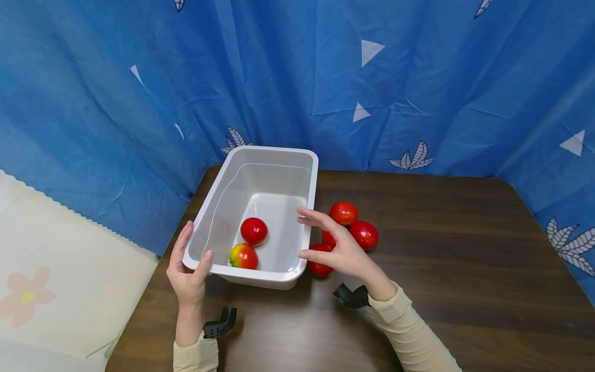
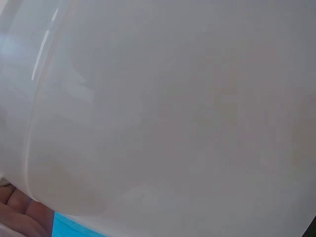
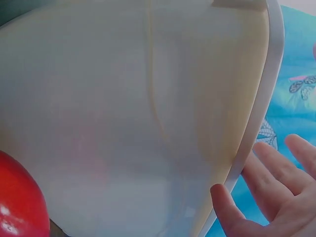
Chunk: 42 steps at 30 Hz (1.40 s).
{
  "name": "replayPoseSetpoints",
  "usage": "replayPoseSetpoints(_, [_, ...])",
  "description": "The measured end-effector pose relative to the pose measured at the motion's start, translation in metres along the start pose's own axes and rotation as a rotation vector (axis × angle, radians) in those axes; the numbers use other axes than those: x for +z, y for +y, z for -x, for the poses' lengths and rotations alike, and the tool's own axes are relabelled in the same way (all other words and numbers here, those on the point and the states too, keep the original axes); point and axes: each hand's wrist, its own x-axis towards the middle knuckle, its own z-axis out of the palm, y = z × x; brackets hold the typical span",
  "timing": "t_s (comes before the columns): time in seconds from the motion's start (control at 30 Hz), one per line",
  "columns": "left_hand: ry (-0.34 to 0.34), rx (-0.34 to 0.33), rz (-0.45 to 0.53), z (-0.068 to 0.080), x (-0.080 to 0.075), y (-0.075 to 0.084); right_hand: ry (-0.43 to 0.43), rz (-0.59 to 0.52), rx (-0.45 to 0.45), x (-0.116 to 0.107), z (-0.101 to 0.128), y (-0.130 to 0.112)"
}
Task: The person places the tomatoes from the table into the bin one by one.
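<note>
At frame centre, the left hand (image 1: 187, 268) grips the white bin's (image 1: 260, 155) near-left rim; the right hand (image 1: 337, 243), fingers straight, touches its right rim; that loose hold risks tipping, rolling both tomatoes (image 1: 253, 230) inside.

Dark wood table (image 1: 465, 268) w/ white bin (image 1: 260, 170), loose tomatoes (image 1: 364, 234).

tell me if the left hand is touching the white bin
Touching. The head view shows the left hand gripping the white bin at its near-left corner, thumb over the rim.
</note>
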Motion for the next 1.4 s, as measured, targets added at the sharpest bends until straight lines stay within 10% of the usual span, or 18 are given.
replayPoseSetpoints(1.1, [-0.009,-0.002,-0.005,0.000,-0.001,0.000,0.091,0.016,0.018,-0.011,0.018,0.020])
replayPoseSetpoints(1.4, [-0.013,-0.004,-0.001,0.000,-0.001,0.000,0.093,0.055,0.099,-0.009,0.030,0.065])
